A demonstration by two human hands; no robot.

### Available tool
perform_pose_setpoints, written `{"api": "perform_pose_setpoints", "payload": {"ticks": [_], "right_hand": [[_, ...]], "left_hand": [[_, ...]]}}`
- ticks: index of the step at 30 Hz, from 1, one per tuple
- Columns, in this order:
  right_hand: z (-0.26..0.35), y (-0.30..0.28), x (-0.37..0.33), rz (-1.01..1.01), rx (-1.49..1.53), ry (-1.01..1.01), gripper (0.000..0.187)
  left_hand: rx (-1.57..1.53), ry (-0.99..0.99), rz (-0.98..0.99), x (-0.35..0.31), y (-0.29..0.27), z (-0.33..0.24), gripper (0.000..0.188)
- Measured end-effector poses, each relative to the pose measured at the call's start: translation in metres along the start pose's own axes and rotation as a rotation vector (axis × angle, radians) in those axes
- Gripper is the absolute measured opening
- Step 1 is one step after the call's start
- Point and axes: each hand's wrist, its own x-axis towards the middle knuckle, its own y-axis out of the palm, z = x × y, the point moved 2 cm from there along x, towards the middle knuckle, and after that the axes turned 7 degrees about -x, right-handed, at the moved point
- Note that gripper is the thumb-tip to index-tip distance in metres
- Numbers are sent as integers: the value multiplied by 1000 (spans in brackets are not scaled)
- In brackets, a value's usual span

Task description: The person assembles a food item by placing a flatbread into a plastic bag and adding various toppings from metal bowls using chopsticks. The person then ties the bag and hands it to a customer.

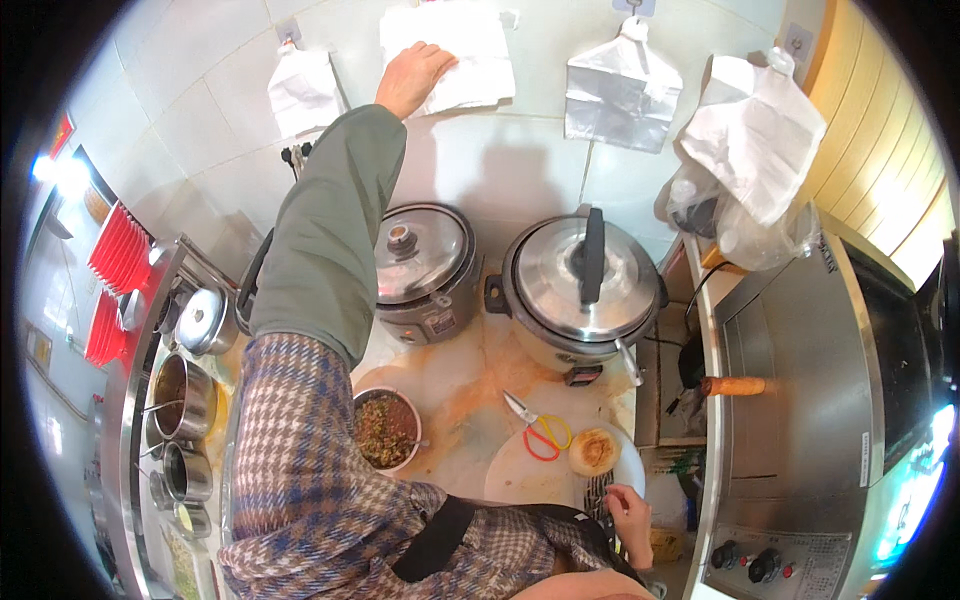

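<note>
My left hand (415, 78) is raised to the wall, its fingers closed on the front of a stack of white bags (475, 60) hanging there. Low in the view, my right hand (630, 522) has loosely bent fingers, with nothing visible in them. It is beside a dark, patterned flat piece (597, 492) at the edge of a round white board (510, 475). A browned round flatbread (594, 452) lies on this board, next to scissors (540, 432) with red and yellow handles. To their left is a bowl of chopped filling (385, 428), partly behind my sleeve.
A rice cooker (428, 265) and a larger lidded pressure cooker (585, 280) stand along the wall. Metal pots (188, 470) line the left side. A steel appliance (800, 400) with knobs borders the right, near a wooden handle (733, 386). Plastic bags (625, 90) hang above.
</note>
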Motion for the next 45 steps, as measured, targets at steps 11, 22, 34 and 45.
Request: {"api": "perform_pose_setpoints", "payload": {"ticks": [11, 22, 34, 45], "right_hand": [[98, 64, -27, -21, -120, -351, 17], [41, 39, -118, -331, 22, 73, 13], [101, 109, 53, 36, 1027, 151, 73], [93, 131, 22, -138, 686, -132, 24]], "left_hand": [[52, 85, 46, -24, -17, -8, 31], [-234, 112, -33, 17, 6, -33, 18], [-2197, -1189, 183, -240, -99, -362, 32], [-1855, -1449, 309, -362, -131, -357, 26]]}}
